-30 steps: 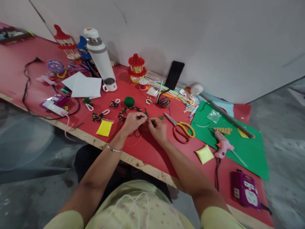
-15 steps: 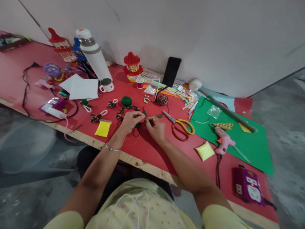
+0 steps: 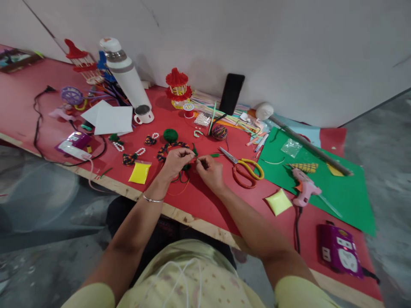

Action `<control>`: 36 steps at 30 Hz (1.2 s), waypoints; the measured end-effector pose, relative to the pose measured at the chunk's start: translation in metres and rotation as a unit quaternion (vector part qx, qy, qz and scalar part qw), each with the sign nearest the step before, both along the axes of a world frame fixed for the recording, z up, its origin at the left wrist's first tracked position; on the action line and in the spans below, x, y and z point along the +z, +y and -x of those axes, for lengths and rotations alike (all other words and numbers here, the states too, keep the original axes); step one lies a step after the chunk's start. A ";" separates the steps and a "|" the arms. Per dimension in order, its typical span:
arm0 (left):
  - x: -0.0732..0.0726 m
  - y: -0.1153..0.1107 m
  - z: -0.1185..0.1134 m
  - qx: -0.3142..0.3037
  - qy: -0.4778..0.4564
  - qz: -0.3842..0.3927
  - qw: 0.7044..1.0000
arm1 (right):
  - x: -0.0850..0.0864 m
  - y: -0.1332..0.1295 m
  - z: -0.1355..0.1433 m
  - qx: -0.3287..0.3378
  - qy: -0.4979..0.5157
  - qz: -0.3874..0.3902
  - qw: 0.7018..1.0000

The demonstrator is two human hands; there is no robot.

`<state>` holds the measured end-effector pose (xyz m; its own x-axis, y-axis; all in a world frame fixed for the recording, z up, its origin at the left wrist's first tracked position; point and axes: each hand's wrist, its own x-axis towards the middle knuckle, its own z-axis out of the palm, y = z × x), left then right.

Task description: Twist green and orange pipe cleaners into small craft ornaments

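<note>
My left hand [image 3: 177, 163], a bangle at its wrist, is closed in a pinch near the table's middle. Green yarn [image 3: 195, 150] shows at its fingertips, and more dark green strands hang below the palm. Facing it, my right hand [image 3: 209, 170] pinches too, its fingertips almost meeting the left's; what they grip is too small to make out. Partly behind my left hand lies a braided yarn ring [image 3: 162, 149] in dark and orange strands. A green ball [image 3: 170, 135] rests above it. Right of my right hand are scissors [image 3: 242, 164] with yellow and orange handles.
Yarn pieces with white beads [image 3: 130, 158] and a yellow packet [image 3: 140, 172] lie left. A flask [image 3: 123, 72] and mug [image 3: 144, 114] stand behind. A phone [image 3: 231, 94] leans on the wall. To the right are a pink glue gun [image 3: 305, 188] and purple power box [image 3: 341, 250].
The camera view has shifted slightly, so the things at the right sit a little farther right. Both hands keep almost the same pinching pose.
</note>
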<state>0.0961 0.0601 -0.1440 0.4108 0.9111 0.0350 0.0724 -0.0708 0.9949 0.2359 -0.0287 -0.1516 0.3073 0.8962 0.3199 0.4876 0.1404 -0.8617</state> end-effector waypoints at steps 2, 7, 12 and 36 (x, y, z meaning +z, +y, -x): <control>-0.001 0.000 0.000 -0.004 -0.005 0.002 1.000 | 0.000 0.000 0.000 0.001 -0.001 0.000 1.000; -0.001 0.001 0.000 -0.001 -0.006 -0.001 1.000 | 0.000 0.001 -0.001 -0.001 -0.006 -0.004 1.000; -0.001 0.001 0.001 0.002 -0.003 -0.004 1.000 | 0.002 0.000 0.000 -0.003 -0.005 -0.009 1.000; 0.005 -0.003 0.000 -0.003 0.017 -0.021 1.000 | 0.002 0.000 0.001 0.006 -0.005 -0.018 1.000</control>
